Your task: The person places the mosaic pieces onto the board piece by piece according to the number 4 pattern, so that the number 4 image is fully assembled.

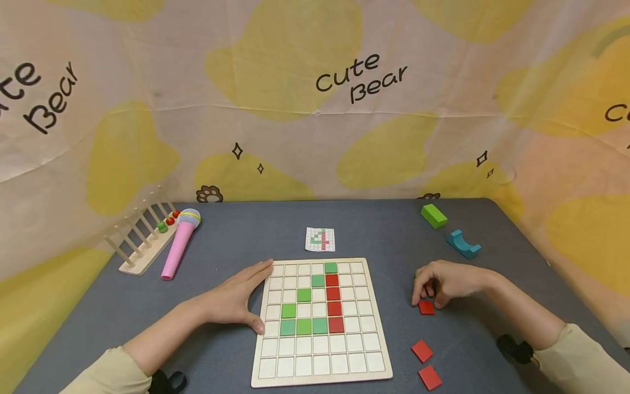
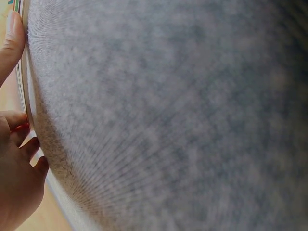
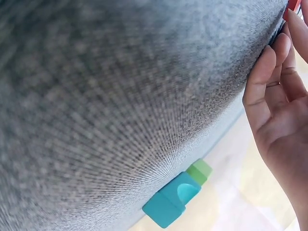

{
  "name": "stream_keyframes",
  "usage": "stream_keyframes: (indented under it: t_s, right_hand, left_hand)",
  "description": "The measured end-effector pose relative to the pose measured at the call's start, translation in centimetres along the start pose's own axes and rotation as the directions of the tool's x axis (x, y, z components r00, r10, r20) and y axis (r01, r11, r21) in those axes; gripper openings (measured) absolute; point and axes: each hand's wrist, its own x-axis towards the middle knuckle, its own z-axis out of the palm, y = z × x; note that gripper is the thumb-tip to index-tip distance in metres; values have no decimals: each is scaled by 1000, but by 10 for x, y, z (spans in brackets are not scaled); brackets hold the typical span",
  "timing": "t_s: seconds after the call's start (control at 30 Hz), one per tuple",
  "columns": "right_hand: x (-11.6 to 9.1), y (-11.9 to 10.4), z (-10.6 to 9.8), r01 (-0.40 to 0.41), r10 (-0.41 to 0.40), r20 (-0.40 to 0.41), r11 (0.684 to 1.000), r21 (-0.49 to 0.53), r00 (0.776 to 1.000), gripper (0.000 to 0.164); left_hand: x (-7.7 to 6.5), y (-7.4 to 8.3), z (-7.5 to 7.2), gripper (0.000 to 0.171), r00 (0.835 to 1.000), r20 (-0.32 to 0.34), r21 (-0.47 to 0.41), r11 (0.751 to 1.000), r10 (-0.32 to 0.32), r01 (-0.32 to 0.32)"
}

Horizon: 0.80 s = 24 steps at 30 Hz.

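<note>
A wooden grid board (image 1: 320, 377) lies flat, with green tiles (image 1: 304, 326) and red tiles (image 1: 334, 308) set in some of its squares. Along the board's left side rests my left hand (image 1: 231, 295), thumb and fingers spread and touching the edge. To the right of the board, my right hand (image 1: 450, 284) pinches a red square tile (image 1: 426, 308) at table level between thumb and finger. In the right wrist view only a bit of that tile (image 3: 291, 6) shows by the fingertips. Two more red tiles (image 1: 422, 351) lie nearer the front.
Behind the board lies a small printed grid card (image 1: 320, 239) with a green and red figure. A pink microphone (image 1: 180, 243) and a wooden peg rack (image 1: 147, 253) with beads are at the left. A green block (image 1: 433, 216) and a blue curved block (image 1: 463, 244) sit at the back right.
</note>
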Motion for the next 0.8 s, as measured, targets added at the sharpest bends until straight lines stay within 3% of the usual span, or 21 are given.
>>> stream_keyframes:
  t_s: [0.5,0.8]
  right_hand:
    - [2,0,1,-21,19,-30,998,-64,999,33]
    - [5,-4,3,-95,81,-131,990,-108,988,31]
  left_hand:
    - [-2,-2,2,126,999,-25,10,1000,23,-23]
    - [-1,-2,1,127,999,-25,11,1000,20,-19]
